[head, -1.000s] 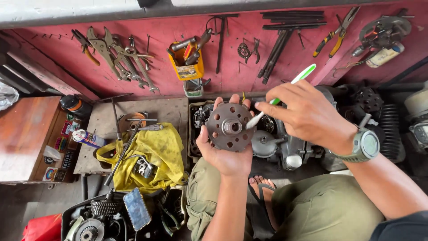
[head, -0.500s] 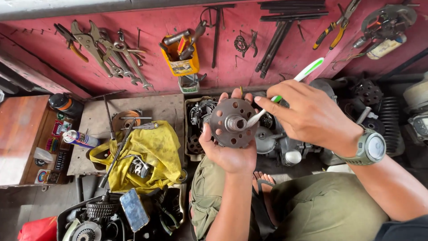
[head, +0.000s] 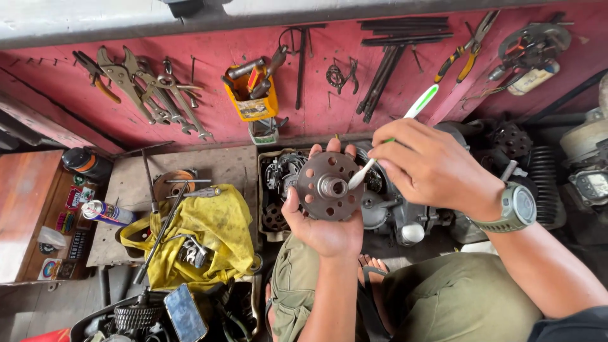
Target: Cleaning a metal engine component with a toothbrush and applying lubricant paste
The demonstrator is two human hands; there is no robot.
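My left hand (head: 323, 225) holds up a round dark metal disc (head: 329, 185) with several holes and a shiny hub in the middle. My right hand (head: 430, 166), with a grey watch (head: 520, 208) on its wrist, grips a green and white toothbrush (head: 396, 135). The brush head rests against the disc's hub. Behind the disc sits a partly stripped engine (head: 380, 206) in a tray.
A red wall board (head: 329, 82) carries pliers, wrenches, rods and a yellow holder (head: 252, 95) with tools. A yellow cloth (head: 202, 244) with tools lies at the left, beside a spray can (head: 106, 213) and a wooden cabinet (head: 22, 202). Gears and a phone (head: 185, 312) lie below.
The view has shifted slightly. My hands keep the disc and toothbrush together, with the brush head working at the hub.
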